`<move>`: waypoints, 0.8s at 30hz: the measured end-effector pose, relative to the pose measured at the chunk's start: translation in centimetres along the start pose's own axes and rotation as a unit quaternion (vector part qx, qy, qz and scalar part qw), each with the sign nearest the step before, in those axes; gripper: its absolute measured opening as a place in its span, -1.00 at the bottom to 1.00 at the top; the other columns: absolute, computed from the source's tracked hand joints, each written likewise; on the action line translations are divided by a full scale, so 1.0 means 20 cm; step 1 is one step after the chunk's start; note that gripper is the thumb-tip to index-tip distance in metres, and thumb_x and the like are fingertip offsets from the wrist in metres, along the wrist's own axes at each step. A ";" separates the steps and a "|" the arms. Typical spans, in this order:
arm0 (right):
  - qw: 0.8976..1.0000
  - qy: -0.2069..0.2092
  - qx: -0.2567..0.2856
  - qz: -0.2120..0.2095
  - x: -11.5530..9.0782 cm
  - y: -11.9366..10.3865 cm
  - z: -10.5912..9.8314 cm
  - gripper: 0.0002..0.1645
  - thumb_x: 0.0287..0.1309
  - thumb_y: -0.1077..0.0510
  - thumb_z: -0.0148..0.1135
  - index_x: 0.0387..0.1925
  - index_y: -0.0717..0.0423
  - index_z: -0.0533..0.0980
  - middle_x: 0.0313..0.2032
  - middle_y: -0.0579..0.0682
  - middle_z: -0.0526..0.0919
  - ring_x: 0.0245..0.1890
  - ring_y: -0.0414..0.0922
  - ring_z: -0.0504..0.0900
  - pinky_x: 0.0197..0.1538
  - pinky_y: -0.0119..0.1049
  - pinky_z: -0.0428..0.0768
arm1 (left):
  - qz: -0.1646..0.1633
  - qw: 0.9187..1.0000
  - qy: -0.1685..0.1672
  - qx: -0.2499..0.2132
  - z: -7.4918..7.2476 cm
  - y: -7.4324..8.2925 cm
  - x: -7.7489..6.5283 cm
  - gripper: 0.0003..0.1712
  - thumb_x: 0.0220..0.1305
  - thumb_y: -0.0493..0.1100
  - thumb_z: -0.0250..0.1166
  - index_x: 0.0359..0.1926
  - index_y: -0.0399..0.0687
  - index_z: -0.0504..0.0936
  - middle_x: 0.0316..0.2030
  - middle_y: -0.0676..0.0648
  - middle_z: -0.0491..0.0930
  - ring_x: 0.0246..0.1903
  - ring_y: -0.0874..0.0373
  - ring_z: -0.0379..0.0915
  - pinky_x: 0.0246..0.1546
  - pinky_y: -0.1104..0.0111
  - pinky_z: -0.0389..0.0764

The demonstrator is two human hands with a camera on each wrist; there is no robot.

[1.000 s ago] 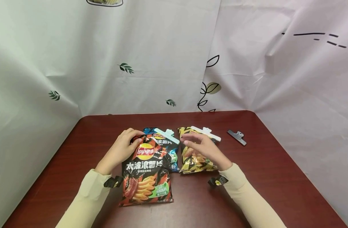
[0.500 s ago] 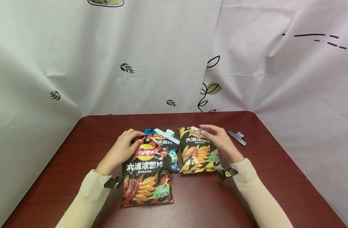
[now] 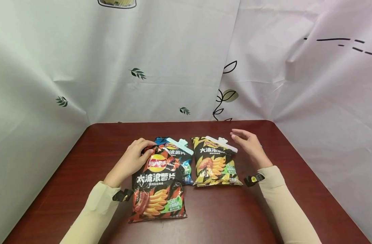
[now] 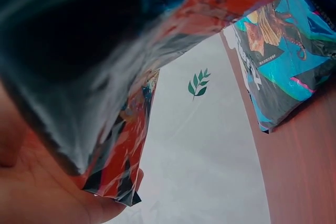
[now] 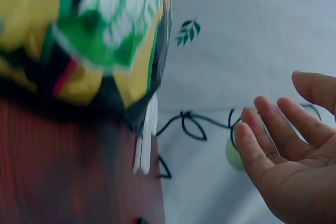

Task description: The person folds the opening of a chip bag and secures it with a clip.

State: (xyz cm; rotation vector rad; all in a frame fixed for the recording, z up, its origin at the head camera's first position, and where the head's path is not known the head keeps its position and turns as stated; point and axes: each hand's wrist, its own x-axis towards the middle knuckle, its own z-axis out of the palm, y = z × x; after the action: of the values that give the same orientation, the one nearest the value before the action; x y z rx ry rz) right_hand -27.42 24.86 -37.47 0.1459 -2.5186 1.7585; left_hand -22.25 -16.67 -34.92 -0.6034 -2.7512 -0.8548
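My left hand [image 3: 131, 160] grips the upper left edge of a red-and-black chip bag [image 3: 158, 189], which overlaps a blue chip bag [image 3: 187, 166] behind it. In the left wrist view the red bag's corner [image 4: 118, 177] lies between thumb and fingers. My right hand [image 3: 249, 144] hovers with relaxed, parted fingers and nothing between them, just right of a yellow chip bag [image 3: 214, 166]. A white clip [image 3: 221, 143] sits across that bag's top. A pale mint clip [image 3: 180, 145] is on the blue bag's top. The right hand mostly hides the grey clip.
All the bags lie on a dark red-brown table [image 3: 216, 213]. A white curtain [image 3: 173, 61] with leaf prints encloses the back and both sides.
My right hand has moved right, from over the yellow bag to beyond its white clip, now covering the grey clip. The left hand and red bag have stayed almost still.
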 end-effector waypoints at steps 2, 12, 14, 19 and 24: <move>1.000 0.010 -0.021 0.004 0.01 0.01 -0.03 -0.39 0.30 -0.05 0.17 0.28 0.17 0.39 0.17 0.20 0.53 -0.09 -0.53 0.50 0.06 -0.53 0.46 | -0.001 1.000 0.000 0.000 0.00 0.00 0.00 -0.70 0.39 -0.22 0.15 0.09 -0.15 0.58 -0.08 -0.14 0.53 -0.07 -0.04 0.37 -0.16 0.10 0.39; 0.995 0.048 -0.077 0.037 0.04 0.10 -0.14 -0.34 0.35 -0.01 0.10 0.37 0.21 0.26 0.29 0.29 0.35 0.27 0.18 0.35 0.26 0.10 0.37 | 0.000 1.000 0.001 0.000 -0.01 0.01 0.00 -0.69 0.38 -0.22 0.15 0.10 -0.15 0.58 -0.07 -0.14 0.53 -0.04 -0.07 0.36 -0.09 0.03 0.38; 0.994 0.052 -0.088 0.045 0.05 0.12 -0.17 -0.32 0.36 0.00 0.08 0.38 0.22 0.24 0.32 0.31 0.31 0.30 0.22 0.30 0.27 0.13 0.33 | 0.003 1.000 0.001 -0.001 -0.01 0.01 -0.01 -0.69 0.38 -0.23 0.15 0.10 -0.15 0.58 -0.07 -0.14 0.53 -0.05 -0.06 0.37 -0.11 0.04 0.36; 0.990 0.055 -0.106 0.074 0.06 0.17 -0.22 -0.31 0.38 0.02 0.03 0.41 0.24 0.17 0.36 0.34 0.22 0.31 0.26 0.26 0.27 0.14 0.31 | 0.006 1.000 0.002 -0.001 -0.01 0.00 -0.01 -0.69 0.38 -0.23 0.16 0.10 -0.13 0.58 -0.09 -0.12 0.54 -0.08 -0.03 0.37 -0.14 0.09 0.33; 0.988 0.049 -0.114 0.096 0.07 0.21 -0.26 -0.29 0.40 0.05 0.00 0.43 0.29 0.10 0.37 0.39 0.16 0.29 0.29 0.28 0.27 0.14 0.32 | 0.009 1.000 0.003 0.000 -0.01 0.00 -0.01 -0.69 0.38 -0.23 0.16 0.10 -0.12 0.59 -0.12 -0.10 0.54 -0.14 0.01 0.35 -0.22 0.18 0.28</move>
State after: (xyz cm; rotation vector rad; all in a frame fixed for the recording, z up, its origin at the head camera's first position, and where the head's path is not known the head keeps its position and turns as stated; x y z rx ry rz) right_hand -29.34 31.11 -39.49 -0.1951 -2.7135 1.4757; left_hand -22.08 -16.86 -34.92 -0.6246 -2.7362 -0.8520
